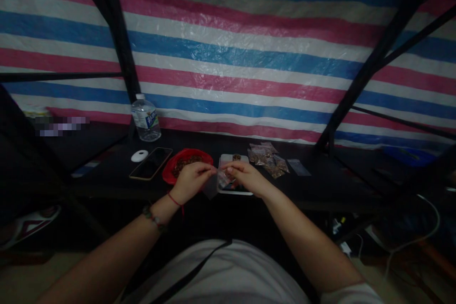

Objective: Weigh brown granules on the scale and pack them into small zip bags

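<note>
My left hand (192, 179) is closed in a pinch on a small clear plastic bag (211, 189), which hangs below the fingertips. My right hand (246, 176), also pinched, grips clear plastic at the same spot; whether this is one bag or two I cannot tell. Under the right hand lies a white digital scale (235, 193), with a small heap of brown bits (236, 156) toward its back edge. Just behind the left hand, a red plastic bag (169, 164) lies spread open like a bowl, full of brown pieces (188, 160).
Several filled small bags (269, 157) are piled right of the scale, with a flat clear bag (298, 167) beside them. To the left are a phone (151, 163), a white oval device (139, 156) and a water bottle (147, 121). Dark metal posts (121, 52) frame the black table (331, 180).
</note>
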The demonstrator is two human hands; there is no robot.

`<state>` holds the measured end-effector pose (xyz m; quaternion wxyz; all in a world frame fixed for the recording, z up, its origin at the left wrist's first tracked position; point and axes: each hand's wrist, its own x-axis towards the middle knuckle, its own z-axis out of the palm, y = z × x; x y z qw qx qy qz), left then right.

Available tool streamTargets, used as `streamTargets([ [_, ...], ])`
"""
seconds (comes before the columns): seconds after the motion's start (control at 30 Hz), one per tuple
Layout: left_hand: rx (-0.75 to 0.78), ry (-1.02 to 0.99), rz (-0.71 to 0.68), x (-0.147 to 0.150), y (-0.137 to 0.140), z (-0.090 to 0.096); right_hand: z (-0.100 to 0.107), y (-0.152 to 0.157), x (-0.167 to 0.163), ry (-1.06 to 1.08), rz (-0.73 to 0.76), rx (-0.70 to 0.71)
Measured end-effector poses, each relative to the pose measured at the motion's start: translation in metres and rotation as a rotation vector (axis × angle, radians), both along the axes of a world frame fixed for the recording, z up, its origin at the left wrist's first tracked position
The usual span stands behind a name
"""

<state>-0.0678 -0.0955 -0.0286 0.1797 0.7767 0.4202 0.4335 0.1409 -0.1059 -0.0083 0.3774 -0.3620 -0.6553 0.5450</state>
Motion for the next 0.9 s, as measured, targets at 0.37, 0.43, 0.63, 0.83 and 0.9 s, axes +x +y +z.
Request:
streamTargets([
  [0.37, 0.172, 0.211, -0.045, 0.002, -0.005, -0.001, 0.002, -0.003, 0.001, -0.344, -0.136, 0.299],
  [0.43, 0.168, 0.226, -0.031, 0.003, -0.005, -0.001, 0.001, -0.001, 0.003, -0.393, -0.132, 0.411],
  [0.63, 0.12, 0.17, -0.019, 0.005, -0.004, -0.001, 0.001, 0.003, 0.003, -0.422, -0.067, 0.473],
  [0.83, 0.092, 0.105, -0.006, 0.007, -0.006, -0.002, -0.004, 0.002, -0.003, -0.413, -0.098, 0.549],
  [0.9, 0.108, 0.117, 0.005, 0.008, -0.008, -0.002, -0.009, 0.004, -0.005, -0.358, -0.125, 0.481],
])
